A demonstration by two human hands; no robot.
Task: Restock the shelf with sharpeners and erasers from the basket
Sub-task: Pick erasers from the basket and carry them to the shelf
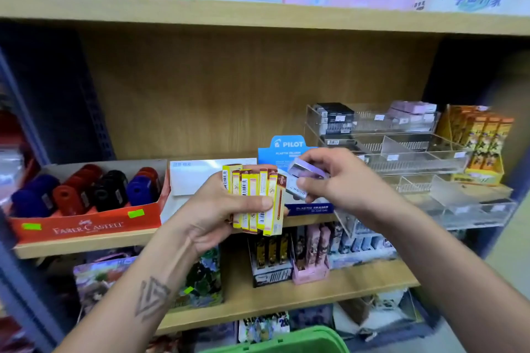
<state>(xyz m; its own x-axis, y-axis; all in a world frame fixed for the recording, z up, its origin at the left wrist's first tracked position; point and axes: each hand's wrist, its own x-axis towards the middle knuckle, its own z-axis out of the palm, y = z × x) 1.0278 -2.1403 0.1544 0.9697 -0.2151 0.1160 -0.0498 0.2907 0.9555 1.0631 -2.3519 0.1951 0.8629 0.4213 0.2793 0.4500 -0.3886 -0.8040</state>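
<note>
Holding a fanned bundle of yellow boxes (253,199) in your left hand (218,209), you have the bigger risk right there: the head view shows roughly seven slim cartons clamped only between thumb and curled fingers (252,205), and the outer ones on the right already splay away from the rest. Loosen that grip while your attention goes to the other hand and one could slide out, dropping toward the lower shelf or the green basket (286,344) below. Their long axes stand close to upright, tops tilted slightly away from you, barcodes facing you.

Your right hand (338,180) pinches a small lilac-sleeved eraser (305,178) between thumb and fingertips, just right of the bundle and touching or nearly touching its outermost box; I cannot tell which. Its long axis runs left to right, dipping a little toward the lower right, with its broad face turned up toward you. It hangs in front of the blue Pilot eraser box (289,146), above the front edge of the middle shelf (86,243).

The clear acrylic organizer (415,149) to the right has thin dividers; reaching in with the eraser crosswise could catch one and knock it loose. The red sharpener tray (86,223) sits well apart to the left.
</note>
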